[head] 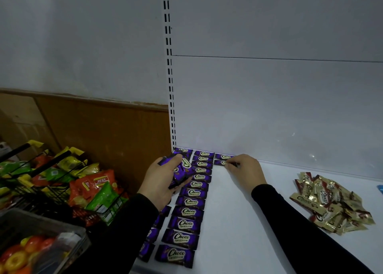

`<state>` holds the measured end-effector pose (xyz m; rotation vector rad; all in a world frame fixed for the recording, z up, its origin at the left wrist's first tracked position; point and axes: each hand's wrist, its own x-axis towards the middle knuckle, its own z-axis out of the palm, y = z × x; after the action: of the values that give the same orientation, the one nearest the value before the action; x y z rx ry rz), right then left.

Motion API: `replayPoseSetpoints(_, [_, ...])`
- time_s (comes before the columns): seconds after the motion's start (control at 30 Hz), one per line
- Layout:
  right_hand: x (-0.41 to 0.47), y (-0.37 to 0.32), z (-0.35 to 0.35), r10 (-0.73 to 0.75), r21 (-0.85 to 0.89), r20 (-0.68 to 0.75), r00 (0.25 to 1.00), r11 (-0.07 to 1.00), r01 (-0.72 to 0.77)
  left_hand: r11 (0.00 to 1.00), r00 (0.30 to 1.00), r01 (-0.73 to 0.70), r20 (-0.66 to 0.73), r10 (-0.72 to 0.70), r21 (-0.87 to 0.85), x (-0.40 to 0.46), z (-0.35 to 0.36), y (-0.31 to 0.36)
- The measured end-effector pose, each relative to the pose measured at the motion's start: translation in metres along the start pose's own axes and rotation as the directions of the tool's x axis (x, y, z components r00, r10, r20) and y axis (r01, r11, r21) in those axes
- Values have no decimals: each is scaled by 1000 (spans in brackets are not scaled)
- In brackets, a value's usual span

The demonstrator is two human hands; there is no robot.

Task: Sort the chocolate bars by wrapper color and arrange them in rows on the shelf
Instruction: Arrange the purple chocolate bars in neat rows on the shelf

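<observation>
Purple Choco bars lie in rows (192,193) on the white shelf (238,222), running from the back wall to the front edge. My left hand (161,182) grips a bunch of purple bars (180,170) above the leftmost row, partly hiding it. My right hand (244,170) rests at the back of the shelf, fingers pinched on a purple bar (220,162) that lies as the second in a third row, just in front of another one (224,156). A loose pile of gold bars (329,203) sits at the right.
A slotted white upright (169,66) and white back panel bound the shelf. To the left stands a wire basket with snack bags (95,188), and a clear box of round colourful sweets (24,251) is at the lower left. A blue item (380,190) peeks in at the right edge.
</observation>
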<state>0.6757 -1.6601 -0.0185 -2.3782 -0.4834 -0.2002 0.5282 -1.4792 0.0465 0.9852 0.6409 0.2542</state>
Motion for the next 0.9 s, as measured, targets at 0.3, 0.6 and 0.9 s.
replayPoseSetpoints(0.3, [-18,-25,-21,-31,266,-30,999,963,38,998,997,13,69,-17,55,-8,6,-7])
replayPoseSetpoints(0.6, [-64,-65,-32,-110,660,355,928,733,-165,993,991,-28,137,13,111,-11,18,-28])
replayPoseSetpoints(0.9, [-55,-44,-45,103,783,354,930,511,-355,996,992,-20,126,9,87,-17,19,-21])
